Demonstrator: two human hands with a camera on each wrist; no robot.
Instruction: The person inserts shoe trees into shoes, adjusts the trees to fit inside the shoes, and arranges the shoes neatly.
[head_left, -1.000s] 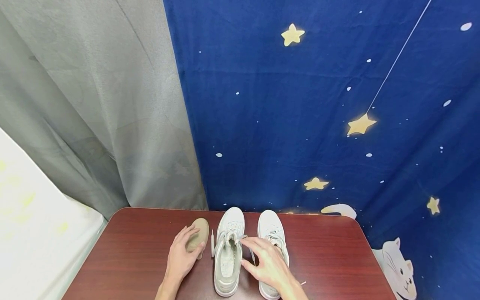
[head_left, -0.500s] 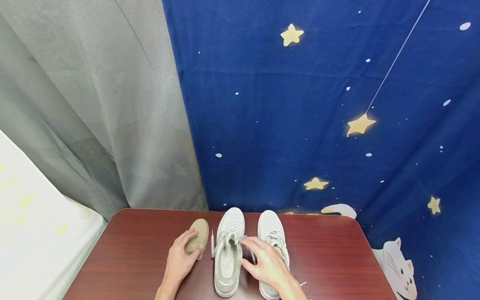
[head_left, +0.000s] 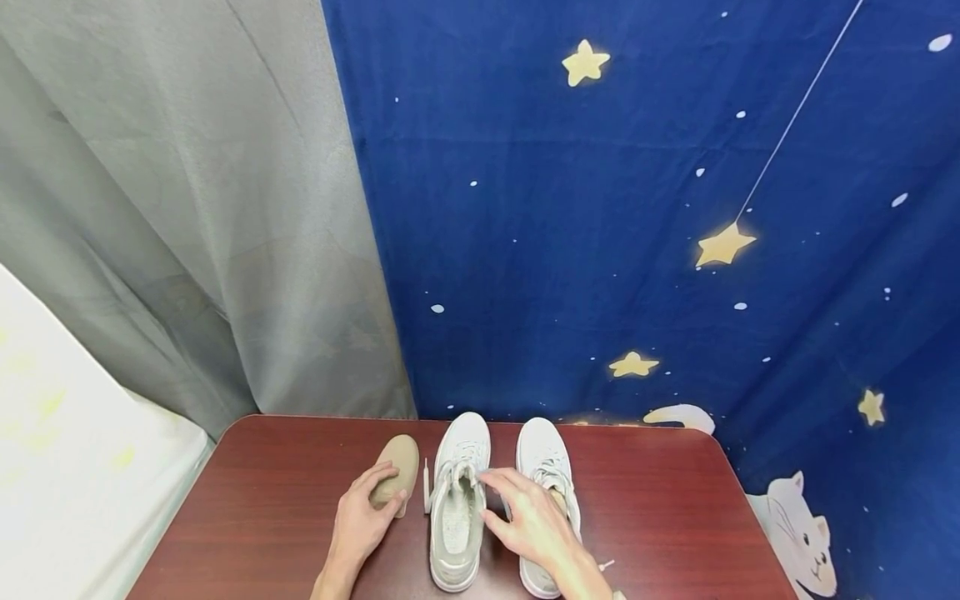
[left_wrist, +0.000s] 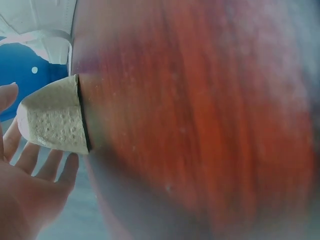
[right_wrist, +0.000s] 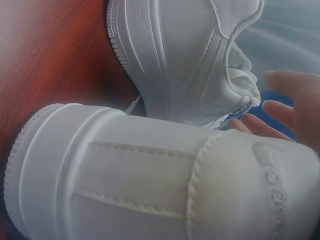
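A beige shoe-shaped insert [head_left: 402,464], pitted like moulded pulp in the left wrist view, lies on the table at left. My left hand [head_left: 360,521] arches loosely over its near part, fingers along one side and thumb toward the other. To its right stands a white lace-up sneaker [head_left: 455,533], toe away from me, its inside bare to the insole. A second white sneaker [head_left: 542,446] stands parallel, with something beige showing in its opening. Over this second sneaker spreads my right hand [head_left: 534,525], loosely bent, fingertips near the first sneaker's collar and nothing in its grasp.
Loose lace ends [head_left: 427,487] trail beside the sneakers on the reddish-brown table [head_left: 652,500]. Behind its far edge hang a grey curtain [head_left: 300,333] and a blue star-print curtain [head_left: 525,333]. A white surface [head_left: 75,467] slopes along the left.
Both hands and the sneakers stay almost where they were. The head view has shifted very slightly.
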